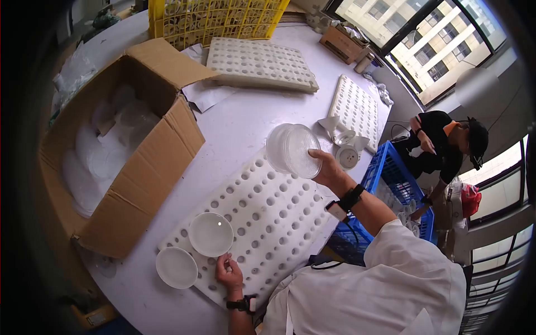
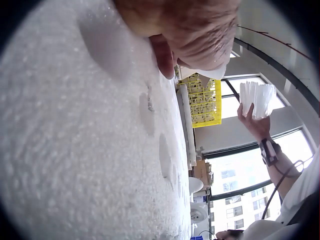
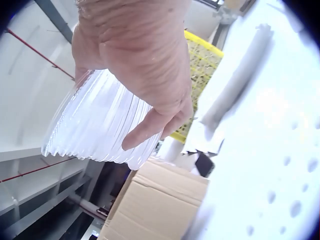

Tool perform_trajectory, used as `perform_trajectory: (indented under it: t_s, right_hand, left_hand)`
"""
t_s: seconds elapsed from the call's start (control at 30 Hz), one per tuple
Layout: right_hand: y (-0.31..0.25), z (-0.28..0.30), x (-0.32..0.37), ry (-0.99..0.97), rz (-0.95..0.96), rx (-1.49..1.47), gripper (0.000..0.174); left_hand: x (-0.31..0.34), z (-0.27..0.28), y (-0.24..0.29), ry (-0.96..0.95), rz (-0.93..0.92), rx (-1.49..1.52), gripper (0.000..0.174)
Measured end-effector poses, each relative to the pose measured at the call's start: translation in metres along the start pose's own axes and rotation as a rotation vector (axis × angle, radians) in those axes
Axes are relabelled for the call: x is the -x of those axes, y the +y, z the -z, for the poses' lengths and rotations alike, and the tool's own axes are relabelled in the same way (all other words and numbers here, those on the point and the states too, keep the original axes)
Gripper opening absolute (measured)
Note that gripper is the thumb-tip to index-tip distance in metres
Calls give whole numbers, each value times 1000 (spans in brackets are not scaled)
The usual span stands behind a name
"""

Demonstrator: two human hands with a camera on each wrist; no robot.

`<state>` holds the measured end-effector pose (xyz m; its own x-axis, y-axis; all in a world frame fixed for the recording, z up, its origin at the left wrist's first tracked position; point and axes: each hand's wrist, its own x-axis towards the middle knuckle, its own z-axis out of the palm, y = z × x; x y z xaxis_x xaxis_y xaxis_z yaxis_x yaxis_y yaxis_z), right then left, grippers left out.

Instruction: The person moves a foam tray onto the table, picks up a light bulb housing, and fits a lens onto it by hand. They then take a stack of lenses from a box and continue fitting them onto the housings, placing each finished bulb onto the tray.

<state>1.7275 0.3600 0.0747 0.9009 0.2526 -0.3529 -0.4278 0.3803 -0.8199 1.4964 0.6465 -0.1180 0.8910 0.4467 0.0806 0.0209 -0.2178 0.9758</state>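
A stack of clear round covers [image 1: 291, 151] is gripped by my right hand [image 1: 330, 170] above the far part of a white foam board with holes [image 1: 268, 212]. In the right wrist view the fingers of the hand [image 3: 145, 65] curl round the ribbed side of the stack [image 3: 100, 125]. One white round dish [image 1: 211, 234] lies on the board; a second [image 1: 176, 268] lies at its near left corner. My left hand [image 1: 229, 274] is at the lower edge of the first dish, fingertips against its rim. The left wrist view shows the hand [image 2: 185, 35] low over the foam.
An open cardboard box [image 1: 139, 195] with clear covers stands at left. Behind are a yellow crate [image 1: 218, 22] and another foam board [image 1: 259, 61]. Lamp parts [image 1: 347, 157] lie at right, near a blue crate [image 1: 379, 167]. A person in black [image 1: 441, 134] bends over that crate.
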Motion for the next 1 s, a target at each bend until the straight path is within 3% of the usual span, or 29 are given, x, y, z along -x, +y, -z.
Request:
perform_trajectory:
  t_s: [0.07,0.2,0.33,0.4,0.47,0.53,0.57,0.63,0.67,0.73,0.77,0.83,0.87,0.93,0.97,1.0]
  right_hand:
    - [19,49,24,111,-43,-59,57]
    - [37,112,39,243,-33,-135,67]
    - [33,150,46,240,66,-87,78]
    - [34,152,56,253,102,18,94]
    - [36,140,74,188,227,393,97]
    - [25,122,99,84,291,645,100]
    - [31,124,104,43,389,789,102]
    - [27,127,119,-2,360,802,103]
    - [26,130,124,-61,337,824,104]
    - [35,148,132,-31,350,817,103]
    - [37,157,138,-17,362,820,103]
    - [35,172,145,-1,378,821,102]
    - [34,180,150,-13,467,854,102]
    - [30,192,153,-31,554,885,102]
    - [27,198,153,19,612,952,102]
    - [22,204,151,69,674,1019,102]
  left_hand:
    - [-2,1,1,-16,44,-10,25]
    - [-1,4,3,-16,97,4,25]
    - [10,-5,37,-4,214,-72,29]
    - [11,-39,88,-217,340,175,45]
    - [13,-96,147,-492,338,489,66]
    - [13,-141,174,-666,687,896,84]
    - [10,-157,177,-679,689,885,84]
    - [16,-186,173,-688,884,947,88]
    - [19,-195,165,-697,888,938,88]
    - [24,-210,155,-766,431,405,89]
    - [28,-216,150,-776,432,396,89]
    - [31,-235,155,-728,220,215,86]
    - [30,-241,155,-728,221,212,86]
    - [25,-254,162,-891,611,127,82]
    - [27,-259,168,-884,614,128,82]
    - [27,-264,186,-835,733,103,81]
